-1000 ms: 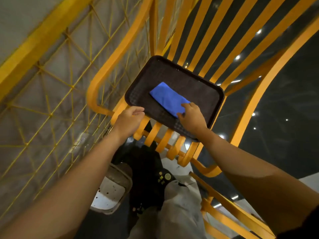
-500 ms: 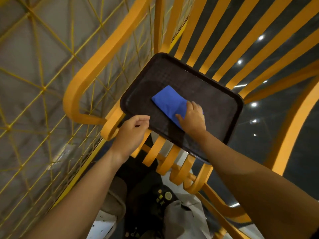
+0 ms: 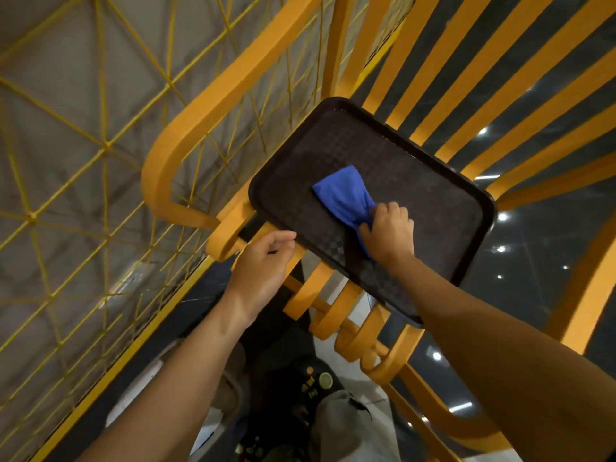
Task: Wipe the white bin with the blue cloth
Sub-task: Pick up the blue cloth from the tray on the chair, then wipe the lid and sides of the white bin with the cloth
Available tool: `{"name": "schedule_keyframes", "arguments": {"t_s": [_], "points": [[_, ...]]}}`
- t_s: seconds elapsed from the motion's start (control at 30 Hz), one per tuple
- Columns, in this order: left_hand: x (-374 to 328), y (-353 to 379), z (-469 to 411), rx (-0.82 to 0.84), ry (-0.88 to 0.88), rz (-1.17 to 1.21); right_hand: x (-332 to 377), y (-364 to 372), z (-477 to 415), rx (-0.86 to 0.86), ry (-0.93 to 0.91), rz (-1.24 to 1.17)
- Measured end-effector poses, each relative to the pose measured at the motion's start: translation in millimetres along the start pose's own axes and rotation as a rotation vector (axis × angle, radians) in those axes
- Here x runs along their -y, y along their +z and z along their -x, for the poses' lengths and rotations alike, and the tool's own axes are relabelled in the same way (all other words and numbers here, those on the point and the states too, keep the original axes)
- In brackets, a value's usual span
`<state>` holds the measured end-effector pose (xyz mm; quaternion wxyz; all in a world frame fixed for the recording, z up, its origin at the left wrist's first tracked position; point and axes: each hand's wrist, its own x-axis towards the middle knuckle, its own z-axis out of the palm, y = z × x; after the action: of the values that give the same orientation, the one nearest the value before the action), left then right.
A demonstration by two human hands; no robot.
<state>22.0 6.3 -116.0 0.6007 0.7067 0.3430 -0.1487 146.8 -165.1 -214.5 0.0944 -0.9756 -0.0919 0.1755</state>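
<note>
A blue cloth [image 3: 343, 195] lies bunched on a dark brown tray [image 3: 416, 181] that rests on yellow slats. My right hand [image 3: 388, 233] is closed around the near end of the cloth and presses it on the tray. My left hand [image 3: 263, 258] curls over the tray's near left edge and the slat under it; whether it grips the tray is unclear. A white bin [image 3: 140, 388] shows only partly, low at the left, behind my left forearm.
Yellow slats [image 3: 443, 95] form a rack or bench under the tray. A yellow wire mesh fence [image 3: 83, 161] stands at the left. A dark bag [image 3: 300, 388] and grey trouser leg [image 3: 350, 428] are below. The dark glossy floor reflects lights at right.
My right hand has closed on the cloth and gathered it into a bunch, sliding right along the tray. The view has shifted closer. My left hand stays at the tray's near edge.
</note>
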Motion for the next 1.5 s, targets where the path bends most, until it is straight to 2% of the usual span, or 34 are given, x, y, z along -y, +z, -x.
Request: {"name": "schedule_keyframes", "arguments": {"t_s": [0.1,0.2,0.33,0.43,0.5,0.63,0.7,0.83,0.97,1.03,1.23,1.33,1.43,1.5], "points": [[4,-6,8,-0.025,-0.017,0.028,11,-12,13,0.0,-0.045,-0.226],[6,-10,18,-0.049,-0.035,0.081,32,-29,38,0.076,-0.145,-0.525],[8,-15,38,-0.131,-0.143,0.133,66,-49,90,0.176,-0.321,-0.765],[8,-25,50,-0.135,-0.239,0.396,90,-53,129,0.287,-0.43,-0.834],[12,-37,65,-0.136,-0.222,0.594,103,-50,150,0.31,-0.509,-0.838],[41,-63,99,-0.202,-0.107,0.626,129,-36,175,0.388,-0.6,-0.834],[58,-78,111,-0.245,-0.08,0.645,143,-34,184,0.499,-0.576,-0.902],[89,-106,128,-0.349,-0.012,0.678,173,-20,193,0.735,-0.359,-1.165],[116,-125,144,-0.34,0.053,0.692,202,4,199,0.915,-0.2,-1.299],[132,-133,151,-0.36,0.067,0.703,216,13,204,0.997,-0.178,-1.336],[181,-149,168,-0.654,0.152,0.656,243,43,219,1.012,-0.421,-1.117],[205,-155,173,-0.705,0.217,0.543,250,59,225,1.023,-0.65,-0.844],[234,-162,177,-0.603,0.198,0.389,257,76,227,0.813,-0.932,-0.446],[249,-164,179,-0.561,0.17,0.225,262,86,228,0.616,-1.075,-0.342]]}}
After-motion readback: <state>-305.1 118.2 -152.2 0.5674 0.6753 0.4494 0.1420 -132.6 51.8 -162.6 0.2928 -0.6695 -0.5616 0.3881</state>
